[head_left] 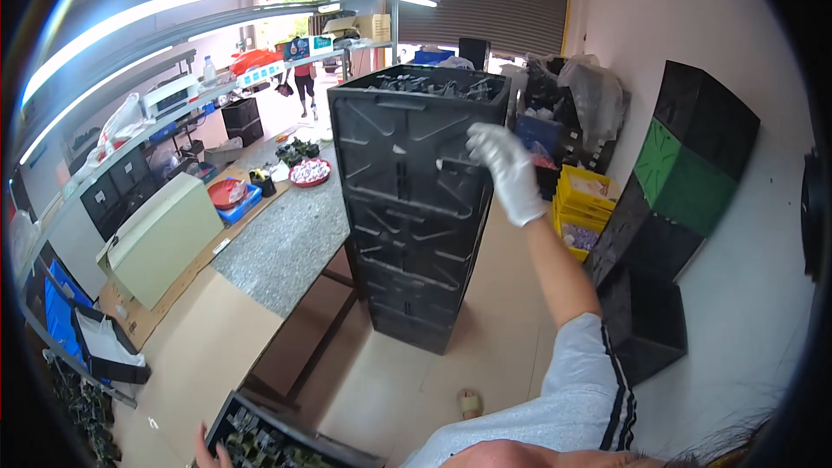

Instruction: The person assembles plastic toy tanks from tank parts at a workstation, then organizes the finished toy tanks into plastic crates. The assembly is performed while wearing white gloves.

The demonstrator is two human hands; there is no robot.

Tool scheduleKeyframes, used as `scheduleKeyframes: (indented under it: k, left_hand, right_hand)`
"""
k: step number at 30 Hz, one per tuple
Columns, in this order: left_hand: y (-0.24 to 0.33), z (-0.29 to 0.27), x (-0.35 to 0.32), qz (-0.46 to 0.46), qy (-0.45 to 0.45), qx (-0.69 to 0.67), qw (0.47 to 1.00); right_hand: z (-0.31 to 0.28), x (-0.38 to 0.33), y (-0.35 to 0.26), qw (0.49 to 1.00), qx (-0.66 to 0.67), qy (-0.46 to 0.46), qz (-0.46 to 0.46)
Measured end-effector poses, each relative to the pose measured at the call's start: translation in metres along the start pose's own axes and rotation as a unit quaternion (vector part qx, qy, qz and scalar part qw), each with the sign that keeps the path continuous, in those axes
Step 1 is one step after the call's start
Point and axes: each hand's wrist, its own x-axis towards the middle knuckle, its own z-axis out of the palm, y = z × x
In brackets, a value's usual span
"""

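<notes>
In front of me rises a tall stack of black plastic crates (407, 134). Its top crate is filled with dark parts (433, 87). My right hand (507, 175), in a whitish glove, is raised by the right side of the top crate's near face. Its fingers are loosely bent, and I see nothing in them; whether they touch the crate is unclear. At the lower left edge, bare fingers of my left hand (212, 449) grip the side of another black crate (299, 426). Small dark parts (260, 446) lie inside it; the rest of that hand is cut off.
Left of the stack runs a workbench (286, 234) with a red bowl of small pieces (309, 173) and a blue tray (241, 205). Yellow crates (585, 195) and leaning black and green crates (685, 173) stand at right. A person (303, 82) is in the background.
</notes>
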Motion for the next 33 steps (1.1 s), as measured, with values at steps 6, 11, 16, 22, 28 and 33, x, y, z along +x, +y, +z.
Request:
scheduleKeyframes:
  k: [6,11,16,22,28,33]
  left_hand:
    - [0.307,0.153,0.246,0.253,0.086,0.050,0.962]
    - [0.498,0.242,0.443,0.360,0.051,-0.032,0.931]
    - [0.598,0.301,0.552,0.354,-0.100,-0.025,0.929]
    - [0.623,0.350,0.638,0.400,-0.320,0.075,0.855]
    - [0.634,0.367,0.669,0.420,-0.389,0.070,0.817]
    - [0.643,0.364,0.698,0.441,-0.400,0.063,0.801]
  right_hand:
    - [-0.111,0.171,0.091,0.995,0.009,-0.014,0.096]
    - [-0.149,0.243,0.141,0.978,-0.119,-0.172,0.027]
    - [-0.150,0.278,0.183,0.944,-0.178,-0.275,-0.030]
    - [-0.153,0.318,0.224,0.896,-0.299,-0.325,-0.054]
    - [-0.164,0.356,0.250,0.853,-0.238,-0.465,0.013]
    - [-0.136,0.354,0.256,0.687,-0.231,-0.671,0.160]
